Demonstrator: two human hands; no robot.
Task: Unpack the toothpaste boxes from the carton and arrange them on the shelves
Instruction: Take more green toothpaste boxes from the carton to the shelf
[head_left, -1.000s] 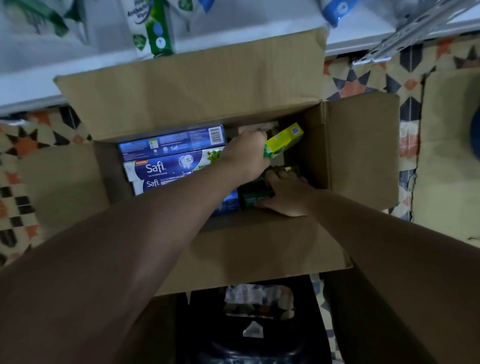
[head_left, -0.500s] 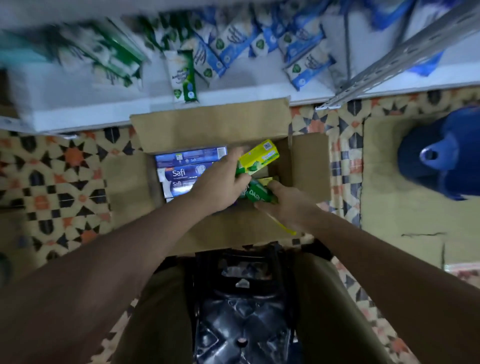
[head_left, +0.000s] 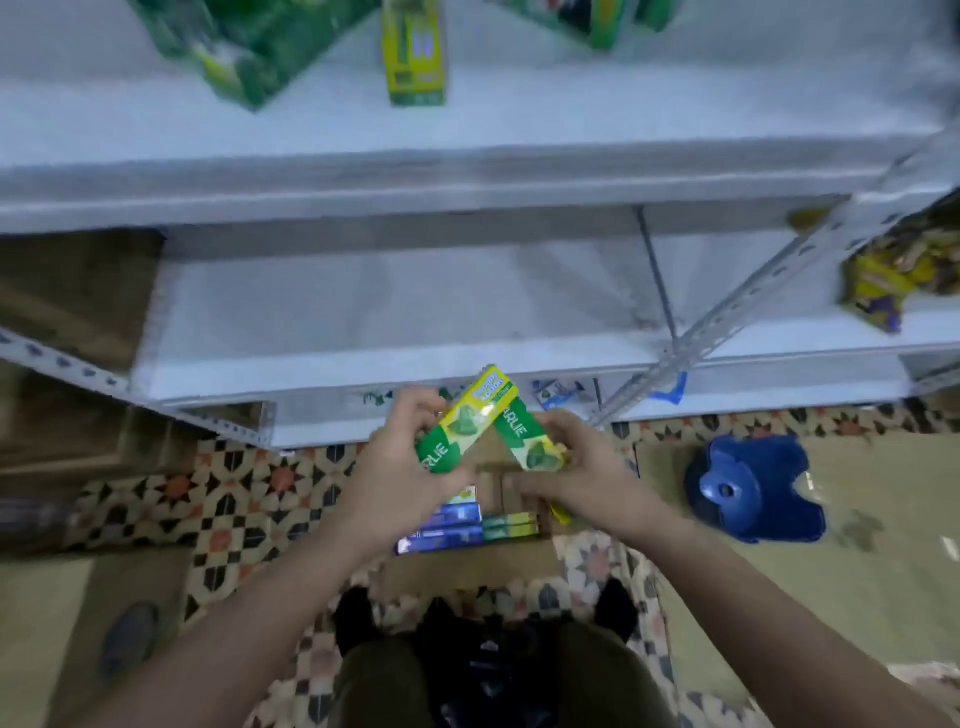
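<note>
Both hands have risen from the carton, each carrying a green-and-yellow toothpaste box up toward the shelves.

Left hand grips the left box, long axis tilted up and right; right hand pinches the right box, tilted up and left; their upper ends cross just below the bare middle shelf, straight ahead of both hands; more boxes remain in the carton.
</note>
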